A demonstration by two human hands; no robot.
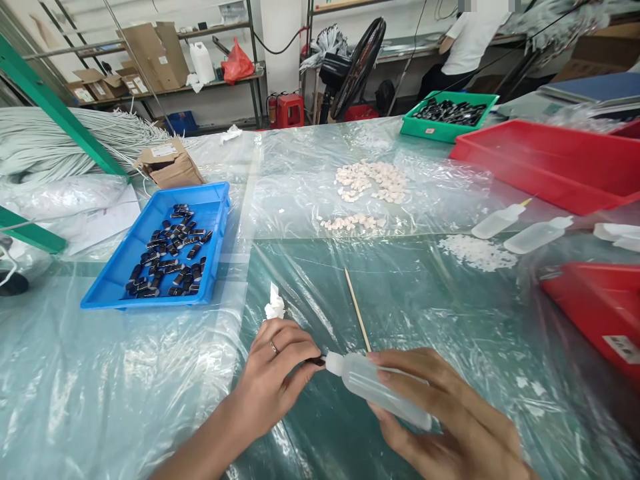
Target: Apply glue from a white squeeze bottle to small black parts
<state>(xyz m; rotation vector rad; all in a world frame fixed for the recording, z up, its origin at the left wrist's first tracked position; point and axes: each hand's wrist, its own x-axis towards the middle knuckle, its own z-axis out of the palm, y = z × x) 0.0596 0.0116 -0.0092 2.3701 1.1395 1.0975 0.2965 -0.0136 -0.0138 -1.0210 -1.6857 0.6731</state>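
Observation:
Between the thumb and fingers of my left hand is a small black part, mostly hidden by the fingertips. My right hand grips a translucent white squeeze bottle, tilted so that its nozzle meets or nearly meets the black part. A thin wooden stick lies on the plastic-covered table just beyond the bottle. Past my left knuckles sits a crumpled white tissue.
To the left, a blue tray holds several black cylindrical parts. Small beige pieces and white pieces lie farther back. Two more squeeze bottles rest at the right, near red bins. A green tray and a person are behind.

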